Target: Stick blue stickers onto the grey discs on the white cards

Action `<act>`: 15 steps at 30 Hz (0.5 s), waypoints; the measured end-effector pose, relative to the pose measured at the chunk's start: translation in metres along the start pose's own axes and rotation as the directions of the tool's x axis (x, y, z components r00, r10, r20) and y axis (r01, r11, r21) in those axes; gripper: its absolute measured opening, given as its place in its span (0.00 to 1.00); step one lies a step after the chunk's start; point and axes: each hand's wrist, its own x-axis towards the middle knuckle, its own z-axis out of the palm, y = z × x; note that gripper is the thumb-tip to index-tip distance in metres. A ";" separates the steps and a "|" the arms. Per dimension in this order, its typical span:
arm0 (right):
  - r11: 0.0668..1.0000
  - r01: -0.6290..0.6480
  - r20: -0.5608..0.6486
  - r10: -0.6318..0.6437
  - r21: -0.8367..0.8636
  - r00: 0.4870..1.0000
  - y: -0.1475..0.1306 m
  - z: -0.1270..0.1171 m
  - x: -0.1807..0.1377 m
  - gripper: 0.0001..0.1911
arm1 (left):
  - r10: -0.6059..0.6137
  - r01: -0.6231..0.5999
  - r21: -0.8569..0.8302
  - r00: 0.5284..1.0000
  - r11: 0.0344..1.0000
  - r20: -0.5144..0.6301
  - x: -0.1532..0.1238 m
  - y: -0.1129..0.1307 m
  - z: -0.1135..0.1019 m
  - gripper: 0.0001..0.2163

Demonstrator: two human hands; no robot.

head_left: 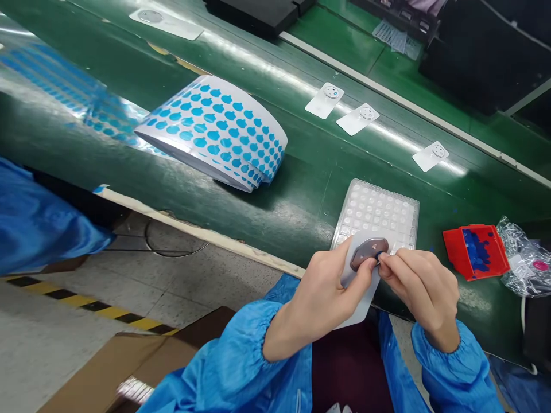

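My left hand (321, 295) is closed around a white flat panel (359, 312) with rounded corners. A dark grey, shiny oval plate (369, 251) sits at the panel's upper end, and my left thumb presses beside its lower edge. The fingertips of my right hand (424, 287) are pinched together at the plate's right edge. A tiny dark blue piece shows at those fingertips; its kind is too small to make out. Partly behind the panel lies a clear plastic tray (415, 221) holding rows of small white round parts.
A red bin (450, 252) with small blue pieces stands right, beside a crumpled clear bag (523, 258). Several white panels, including one (316, 108), lie across the green bench (297, 212). A curled sheet of blue stickers (215, 123) lies left. A blue sleeve (43, 218) shows at far left.
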 end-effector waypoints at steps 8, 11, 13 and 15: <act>0.997 -0.042 -0.086 0.047 0.066 0.995 0.003 0.009 -0.003 0.18 | 0.006 -0.006 -0.018 1.000 1.000 -0.016 0.001 0.001 0.002 0.09; 0.986 -0.123 -0.111 0.135 0.111 0.985 0.003 0.013 -0.004 0.19 | 0.027 -0.027 0.004 1.000 1.000 -0.013 0.000 0.000 0.003 0.09; 0.979 -0.162 -0.080 0.172 0.124 0.982 0.003 0.012 -0.003 0.19 | 0.054 -0.053 0.031 0.998 0.998 -0.012 0.000 0.000 0.003 0.09; 0.980 -0.166 -0.065 0.173 0.108 0.983 0.003 0.012 -0.002 0.17 | 0.082 -0.081 0.045 0.997 0.996 -0.010 0.000 0.000 0.004 0.09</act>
